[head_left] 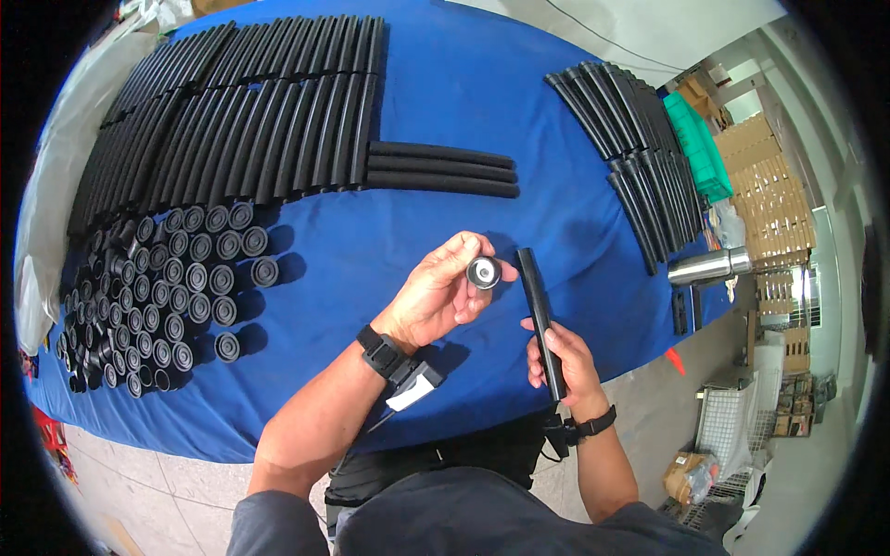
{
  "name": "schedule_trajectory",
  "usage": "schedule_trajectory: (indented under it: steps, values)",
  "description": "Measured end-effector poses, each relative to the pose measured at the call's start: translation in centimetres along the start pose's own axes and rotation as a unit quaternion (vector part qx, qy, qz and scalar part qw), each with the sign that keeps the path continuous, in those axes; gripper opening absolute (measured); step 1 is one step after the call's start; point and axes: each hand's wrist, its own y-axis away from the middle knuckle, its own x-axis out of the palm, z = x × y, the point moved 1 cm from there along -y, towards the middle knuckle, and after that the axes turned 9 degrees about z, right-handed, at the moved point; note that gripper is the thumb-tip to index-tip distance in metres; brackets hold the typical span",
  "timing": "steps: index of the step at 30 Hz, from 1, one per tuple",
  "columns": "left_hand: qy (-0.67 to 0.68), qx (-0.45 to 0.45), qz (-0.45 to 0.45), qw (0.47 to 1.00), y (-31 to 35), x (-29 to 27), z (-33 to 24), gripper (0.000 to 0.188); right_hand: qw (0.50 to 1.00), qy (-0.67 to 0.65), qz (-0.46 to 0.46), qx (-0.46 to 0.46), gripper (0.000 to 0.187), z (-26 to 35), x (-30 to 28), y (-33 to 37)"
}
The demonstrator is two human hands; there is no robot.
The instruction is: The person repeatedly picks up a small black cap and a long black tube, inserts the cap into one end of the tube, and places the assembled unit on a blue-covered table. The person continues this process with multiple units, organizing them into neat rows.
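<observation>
Between the thumb and fingers of my left hand (447, 289) is a round black cap (483, 271), its pale hollow centre facing up. My right hand (565, 363) grips a black tube (538, 310) near its lower end, with the upper end pointing away from me. The cap and the tube's upper end are close but apart. To the left, many similar round black caps (221, 278) stand in loose rows on the blue cloth (436, 232). Behind them lie rows of black tubes (269, 130), and three foam-like black tubes (443, 169) lie crosswise beside these.
More black tubes (640, 157) lie in two rows at the right, beside a green crate (697, 144). A steel flask (709, 267) lies near the table's right edge. Clear plastic sheeting (65, 176) covers the left edge. Cardboard (774, 204) and a wire rack (728, 417) stand beyond the right side.
</observation>
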Motion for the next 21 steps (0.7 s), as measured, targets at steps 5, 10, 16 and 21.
schedule_trajectory:
  steps: [5,10,16,21]
  values:
    - [-0.021,-0.002,-0.006,1.000,0.01,0.01,0.17,0.032,1.000,0.019,0.017,-0.001,0.044,0.09,-0.17,-0.01]
    - [-0.006,-0.014,-0.014,1.000,0.15,0.39,0.01,0.031,1.000,0.017,0.008,0.000,0.041,0.08,0.08,0.02]
    - [-0.009,-0.028,0.015,0.999,0.36,-0.15,-0.11,0.036,1.000,0.027,0.012,-0.004,0.039,-0.09,0.14,0.02]
    - [-0.025,-0.036,0.043,0.998,0.56,-0.01,-0.29,0.034,0.999,0.034,0.009,-0.009,0.038,-0.22,0.19,0.04]
